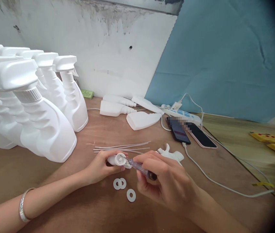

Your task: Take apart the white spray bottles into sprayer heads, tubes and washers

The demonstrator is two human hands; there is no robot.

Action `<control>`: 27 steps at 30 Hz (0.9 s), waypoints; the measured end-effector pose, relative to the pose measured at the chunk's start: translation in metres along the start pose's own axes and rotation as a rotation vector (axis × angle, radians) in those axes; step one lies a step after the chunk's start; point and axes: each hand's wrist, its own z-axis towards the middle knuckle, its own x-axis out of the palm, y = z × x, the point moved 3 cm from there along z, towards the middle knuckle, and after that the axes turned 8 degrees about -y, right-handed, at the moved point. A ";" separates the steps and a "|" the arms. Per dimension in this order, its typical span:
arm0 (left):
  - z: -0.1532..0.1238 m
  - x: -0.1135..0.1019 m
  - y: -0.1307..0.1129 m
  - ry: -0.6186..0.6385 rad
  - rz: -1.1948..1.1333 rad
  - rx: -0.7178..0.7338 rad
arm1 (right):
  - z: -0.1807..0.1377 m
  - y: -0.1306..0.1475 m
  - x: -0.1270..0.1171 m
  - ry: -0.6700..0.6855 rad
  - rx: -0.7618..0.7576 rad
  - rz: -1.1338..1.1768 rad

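Spray head in your left hand, pinched between thumb and fingers above the middle of the table, with its round open end turned toward you, probably so you can see into it. Your right hand is closed around the driver, fingers wrapped on the clear handle and its shaft slanting to the head; whether the tip is inside or only against it is too small to tell. Holding one hand firm while the other angles the tool seems meant to stop the head from turning. Just on your side of it lie three washers, two overlapping, within easy reach. Beyond your left hand, thin tubes lie side by side, and a second head sits behind your right hand. Bottles lie flat by the table's far edge, seemingly out of your way; capped ones stand massed toward the left edge. Two phones rest near the far right corner, likely for the power strip there.
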 end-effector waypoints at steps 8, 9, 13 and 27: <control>0.000 -0.001 0.006 -0.055 0.043 -0.043 | -0.002 0.008 0.006 0.085 -0.115 -0.188; 0.000 -0.001 0.006 -0.053 0.036 -0.044 | -0.002 0.009 0.007 0.082 -0.114 -0.174; 0.000 -0.001 0.005 -0.049 0.007 -0.053 | 0.000 0.008 0.006 0.104 -0.098 -0.102; -0.002 0.000 0.000 -0.024 0.099 0.036 | -0.008 -0.007 0.008 -0.007 0.196 -0.091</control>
